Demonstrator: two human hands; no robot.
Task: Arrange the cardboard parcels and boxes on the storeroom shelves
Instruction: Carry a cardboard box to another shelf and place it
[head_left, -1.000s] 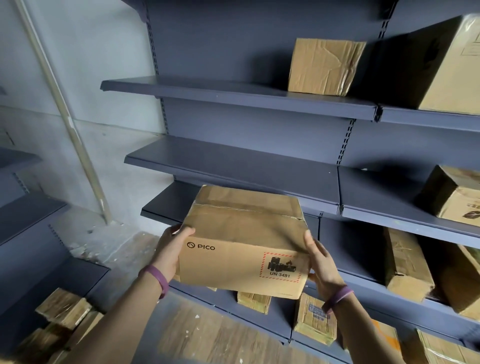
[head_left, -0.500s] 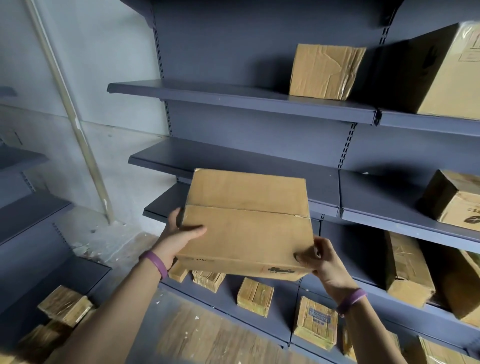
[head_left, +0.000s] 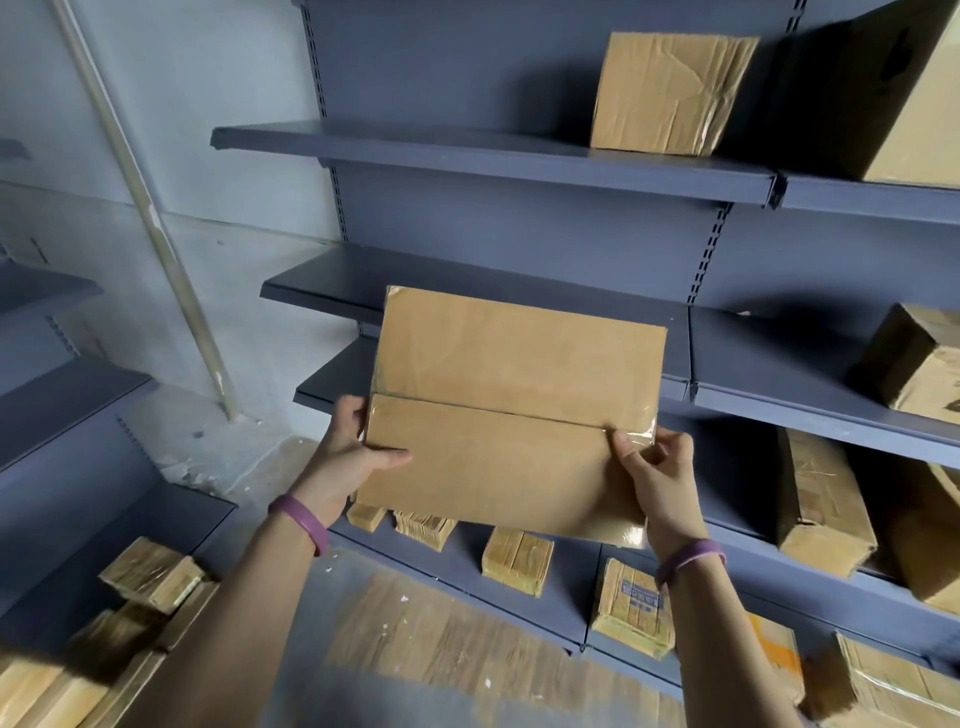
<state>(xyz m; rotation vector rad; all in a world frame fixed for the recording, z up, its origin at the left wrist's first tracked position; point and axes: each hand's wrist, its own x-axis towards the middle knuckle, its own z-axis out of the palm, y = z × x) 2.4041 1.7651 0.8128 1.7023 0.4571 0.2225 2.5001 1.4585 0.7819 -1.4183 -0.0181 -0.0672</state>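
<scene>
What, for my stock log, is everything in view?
held box: one, brown, before the middle shelves.
creased box: one, brown, top shelf.
large box: one, brown, top shelf, far right.
tilted box: one, brown, middle shelf, right.
standing boxes: two or more, brown, lower shelf, right.
small parcels: several, tan, bottom shelf.
low parcels: several, tan, lower left.
shelves: several tiers, grey-blue, ahead.
pipe: one, pale, left wall.
wristbands: two, purple, wrists.
left grip: one, holding the held box's left edge.
right grip: one, holding its right edge.

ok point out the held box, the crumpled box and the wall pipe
held box (head_left: 509, 457): head view, middle of its taped face
crumpled box (head_left: 670, 93): head view, its front face
pipe (head_left: 150, 218): head view, midway along it
</scene>
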